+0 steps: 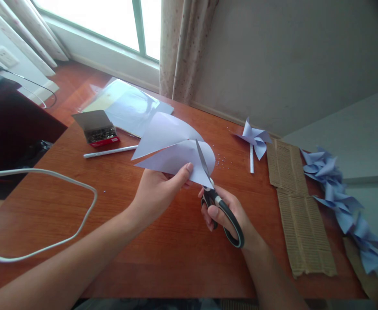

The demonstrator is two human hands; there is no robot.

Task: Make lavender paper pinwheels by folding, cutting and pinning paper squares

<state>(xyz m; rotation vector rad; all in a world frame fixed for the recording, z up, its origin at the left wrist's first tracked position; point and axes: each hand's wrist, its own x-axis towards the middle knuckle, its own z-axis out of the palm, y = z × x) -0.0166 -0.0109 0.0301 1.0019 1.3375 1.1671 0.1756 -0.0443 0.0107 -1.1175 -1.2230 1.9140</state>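
Note:
A pale lilac sheet of paper (171, 129), slit from its left corner toward the middle, is pinched between the thumb and fingers of my left hand (165, 183). Its right side curls over. My right hand (226, 206) grips black-and-white handled scissors (232, 228) by the loops. One scissor blade lies over the paper at its lower right corner; the other blade is hidden beneath. The fingers of my left hand under the sheet are mostly out of sight.
An open red box (104, 141) of small metal pieces and a white paper stick (109, 152) lie at the left. A paper pinwheel (255, 137), corrugated cardboard (300, 228) and several more pinwheels (334, 189) are at the right. A white cable (94, 193) loops over the near left.

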